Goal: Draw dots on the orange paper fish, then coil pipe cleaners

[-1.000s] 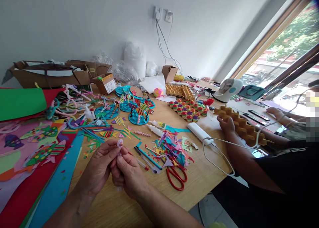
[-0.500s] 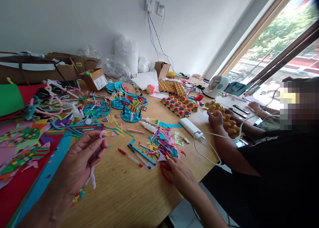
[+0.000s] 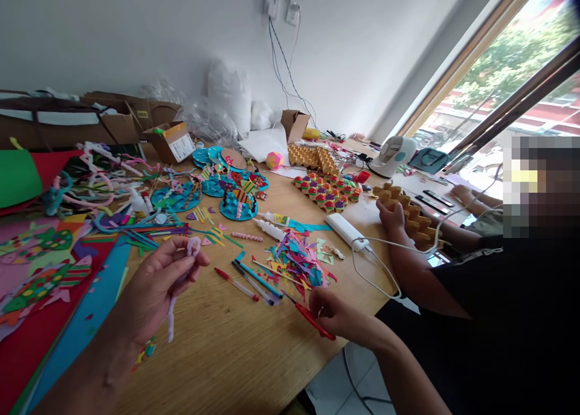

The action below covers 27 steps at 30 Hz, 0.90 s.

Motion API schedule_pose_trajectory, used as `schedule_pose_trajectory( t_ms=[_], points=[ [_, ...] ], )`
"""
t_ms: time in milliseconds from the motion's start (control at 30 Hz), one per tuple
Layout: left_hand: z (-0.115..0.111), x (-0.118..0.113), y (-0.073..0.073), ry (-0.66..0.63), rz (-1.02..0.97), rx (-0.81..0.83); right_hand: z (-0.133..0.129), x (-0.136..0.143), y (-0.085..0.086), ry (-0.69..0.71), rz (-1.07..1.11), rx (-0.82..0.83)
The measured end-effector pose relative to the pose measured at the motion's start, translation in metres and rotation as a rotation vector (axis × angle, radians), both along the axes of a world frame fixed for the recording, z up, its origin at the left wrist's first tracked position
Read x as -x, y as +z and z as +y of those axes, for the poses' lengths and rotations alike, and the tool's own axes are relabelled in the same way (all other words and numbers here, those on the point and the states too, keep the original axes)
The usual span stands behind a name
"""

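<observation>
My left hand (image 3: 165,273) pinches a pale lilac pipe cleaner (image 3: 171,321); one end is curled into a loop above the fingertips and the tail hangs below the palm. My right hand (image 3: 338,318) has its fingers closed on red-handled scissors (image 3: 312,321), their blades pointing left over the table. Just beyond the scissors lies a pile of coloured paper scraps (image 3: 303,261). Several pens (image 3: 258,279) rest between my two hands. A pink twisted pipe cleaner (image 3: 247,237) lies farther back.
Blue round craft pieces (image 3: 238,209) with paper fish stand mid-table. A white power bank (image 3: 347,231) trails a looping cable. Behind it sits a painted egg tray (image 3: 326,193). At right, a co-worker's hands hold a bare egg carton (image 3: 408,218). Coloured paper sheets (image 3: 67,336) cover the left.
My right hand has picked the scissors up from beside the scraps and drawn them right and toward me. My left hand has shifted slightly right with the pipe cleaner.
</observation>
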<state>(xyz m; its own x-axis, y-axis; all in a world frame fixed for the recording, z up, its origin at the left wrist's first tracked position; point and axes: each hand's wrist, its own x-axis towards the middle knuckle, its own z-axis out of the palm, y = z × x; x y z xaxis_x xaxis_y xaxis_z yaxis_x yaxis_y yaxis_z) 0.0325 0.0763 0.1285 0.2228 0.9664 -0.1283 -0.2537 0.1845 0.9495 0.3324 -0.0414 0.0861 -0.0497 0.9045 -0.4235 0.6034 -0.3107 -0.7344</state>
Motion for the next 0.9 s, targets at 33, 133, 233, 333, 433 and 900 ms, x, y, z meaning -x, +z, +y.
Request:
schedule_pose_trajectory(
  t_ms=[33, 133, 233, 333, 433, 900],
  points=[
    [0.0, 0.0, 0.0, -0.003, 0.001, 0.002, 0.0, -0.003, -0.001, -0.02, 0.077, 0.016],
    [0.002, -0.001, -0.002, -0.013, -0.002, 0.009, 0.001, -0.007, -0.004, -0.1, 0.226, 0.072],
    [0.003, -0.001, -0.004, -0.01, -0.016, -0.001, 0.003, -0.007, 0.001, -0.165, 0.291, 0.145],
    [0.005, -0.001, -0.007, -0.018, -0.032, 0.009, 0.006, -0.006, 0.006, -0.177, 0.335, 0.144],
    [0.005, 0.0, -0.009, -0.029, -0.044, 0.013, 0.011, -0.004, 0.004, -0.203, 0.344, 0.086],
    [0.004, -0.004, -0.005, -0.016, -0.055, 0.068, 0.011, 0.012, 0.014, -0.325, 0.499, -0.078]
  ],
)
